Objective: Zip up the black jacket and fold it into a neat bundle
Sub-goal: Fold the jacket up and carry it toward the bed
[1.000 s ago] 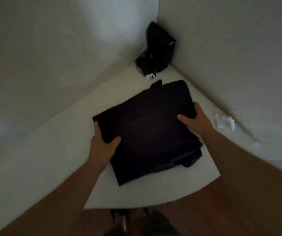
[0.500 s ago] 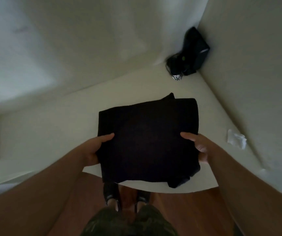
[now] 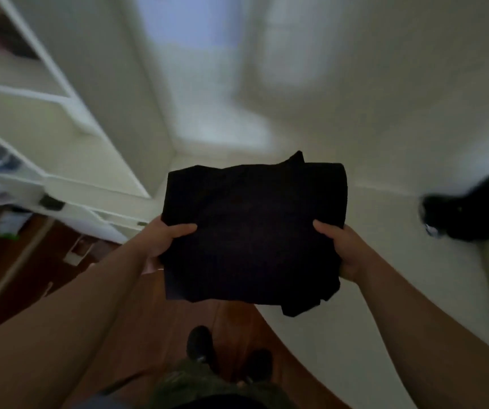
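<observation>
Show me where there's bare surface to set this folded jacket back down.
Both hands, left hand and right hand, grip the folded black jacket off the white surface. Free patch: the bare stretch between the jacket's right edge and the black object at far right. It is crowded only around that black object.

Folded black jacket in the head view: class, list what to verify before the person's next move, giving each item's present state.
1. Left hand grips the folded black fabric jacket, thumb on top: ok.
2. Right hand grips the opposite edge: ok.
3. Bundle roughly square, flat: ok.
4. No loose ends: not ok; a flap hangs at the near right corner.
5. Zip closed: cannot tell, hidden.
6. Brown wooden floor ahead free: cannot tell, picture blurred.
</observation>
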`<state>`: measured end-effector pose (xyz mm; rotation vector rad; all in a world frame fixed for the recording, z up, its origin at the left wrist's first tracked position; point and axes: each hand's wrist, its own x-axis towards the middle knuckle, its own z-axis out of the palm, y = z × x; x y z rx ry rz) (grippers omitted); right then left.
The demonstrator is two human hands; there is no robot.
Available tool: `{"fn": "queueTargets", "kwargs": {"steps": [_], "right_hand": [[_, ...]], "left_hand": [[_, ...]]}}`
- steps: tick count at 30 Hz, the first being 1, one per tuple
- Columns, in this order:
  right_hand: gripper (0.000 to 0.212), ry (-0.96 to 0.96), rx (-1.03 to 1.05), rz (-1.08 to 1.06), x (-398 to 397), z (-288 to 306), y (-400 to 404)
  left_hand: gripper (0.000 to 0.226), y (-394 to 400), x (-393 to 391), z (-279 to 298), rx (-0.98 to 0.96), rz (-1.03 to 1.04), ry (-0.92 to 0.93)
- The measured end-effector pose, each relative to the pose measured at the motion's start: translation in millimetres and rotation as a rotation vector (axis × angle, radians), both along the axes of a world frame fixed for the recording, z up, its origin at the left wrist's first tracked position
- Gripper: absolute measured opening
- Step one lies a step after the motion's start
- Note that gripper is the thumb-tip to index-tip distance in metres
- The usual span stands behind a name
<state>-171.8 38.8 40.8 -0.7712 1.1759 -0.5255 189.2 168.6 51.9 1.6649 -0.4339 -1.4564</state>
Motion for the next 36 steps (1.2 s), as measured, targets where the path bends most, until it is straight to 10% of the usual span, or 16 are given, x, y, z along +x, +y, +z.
{"fn": "queueTargets", "kwargs": {"steps": [14,19,22,30,36], "right_hand": [[0.036,-0.034,-0.32,0.666,351.6,88.2,77.6],[0.037,-0.005,-0.444,0.72,436.9,94.1,111.7],[0.036,0.008,-0.478,0.719,479.6,97.2,125.6],[0.029,-0.013,-0.439,0.853,572.3,88.0,156.0],[0.022,-0.021,-0.507,1.001,654.9,80.0,164.7]], "left_hand": [[0.055,255.6,194.0,71.9,-0.156,0.68,-0.185],[0.103,307.7,238.7,87.2,-0.167,0.764,-0.573],[0.094,330.0,261.6,91.0,-0.163,0.719,-0.71],[0.073,371.2,321.8,62.3,0.004,1.079,-0.131],[0.05,379.8,364.1,54.9,0.075,1.108,-0.29]]}}
